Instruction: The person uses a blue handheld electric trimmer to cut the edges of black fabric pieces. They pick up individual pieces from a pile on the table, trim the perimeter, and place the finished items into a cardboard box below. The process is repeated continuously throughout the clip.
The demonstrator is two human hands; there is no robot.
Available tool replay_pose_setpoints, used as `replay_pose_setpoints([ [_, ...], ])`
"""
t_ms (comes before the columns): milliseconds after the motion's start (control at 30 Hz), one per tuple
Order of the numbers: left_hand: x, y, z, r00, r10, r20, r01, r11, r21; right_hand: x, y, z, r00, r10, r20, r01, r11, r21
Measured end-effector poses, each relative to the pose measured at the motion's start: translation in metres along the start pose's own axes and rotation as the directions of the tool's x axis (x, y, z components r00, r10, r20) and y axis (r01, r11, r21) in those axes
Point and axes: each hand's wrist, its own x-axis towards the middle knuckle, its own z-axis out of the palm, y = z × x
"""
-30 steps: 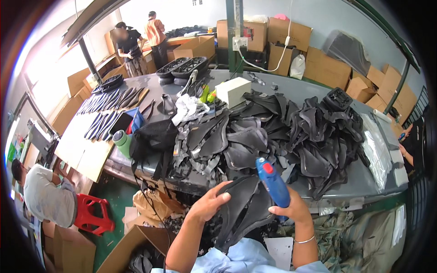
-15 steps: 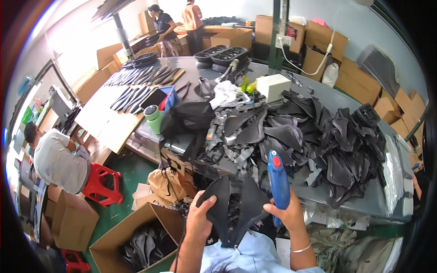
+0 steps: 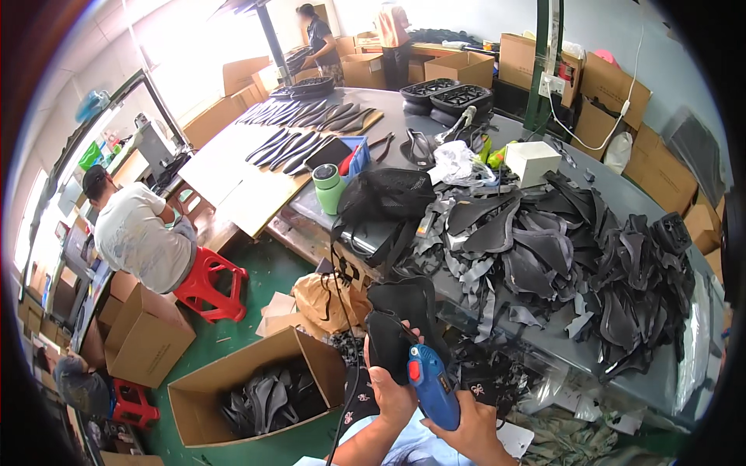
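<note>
My left hand (image 3: 392,394) holds a black, saddle-shaped padded piece (image 3: 398,299) upright near my lap, with its fingers wrapped round the lower edge. My right hand (image 3: 470,429) grips a blue handheld power tool (image 3: 437,392) with a red button. The tool's dark tip points up and left, against or very near the piece; exact contact is hard to make out. On the grey table (image 3: 505,307) just ahead lies a heap of similar black pieces (image 3: 544,260) with grey trimmings.
A cardboard box (image 3: 186,415) holding black pieces stands on the floor at left. On the table are a black mesh bag (image 3: 388,194), a green bottle (image 3: 329,190) and a white box (image 3: 532,161). A person (image 3: 148,237) sits on a red stool (image 3: 211,287); two others stand far back.
The black piece has been turned and drawn together in my left hand. My right hand has brought the blue tool down from upright to the piece. The view has swung left.
</note>
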Motion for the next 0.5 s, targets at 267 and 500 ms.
replay_pose_setpoints([
  [267, -0.006, 0.0, -0.003, 0.995, 0.044, 0.085, -0.049, 0.998, 0.05, 0.005, -0.011, -0.013, 0.999, -0.037, 0.012, 0.037, 0.999, 0.011],
  [500, -0.014, 0.005, -0.005, 0.997, 0.042, 0.059, -0.052, 0.983, 0.178, 0.01, -0.022, -0.02, 0.999, -0.041, -0.005, 0.041, 0.998, 0.048],
])
